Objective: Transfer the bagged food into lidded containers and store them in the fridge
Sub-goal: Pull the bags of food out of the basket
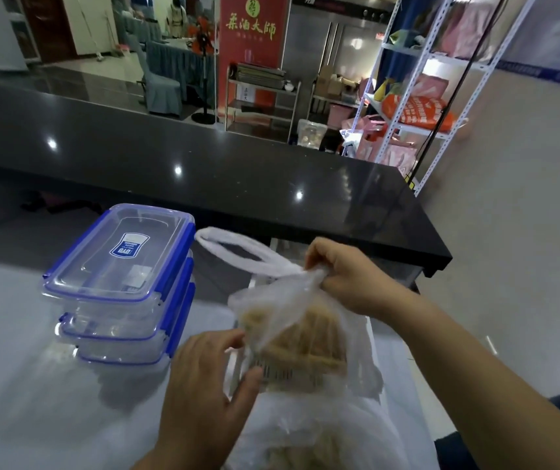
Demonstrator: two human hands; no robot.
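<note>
A thin white plastic bag (346, 320) stands on the steel counter (17, 385), with a pack of tan food (309, 344) showing through it. My right hand (343, 276) pinches the bag's upper edge by one handle. My left hand (210, 378) grips the bag's lower left side, thumb near a barcode label. Its other handle loops free toward the back. Three clear lidded containers (119, 279) with blue clips are stacked to the left of the bag. A second white bag (305, 435) with pale food lies at the near edge.
A raised black stone ledge (204, 157) runs behind the counter. Beyond it are a steel fridge (336, 45), a red banner, a metal cart and a white shelf rack (417, 106) with bags. A person stands far back at the left.
</note>
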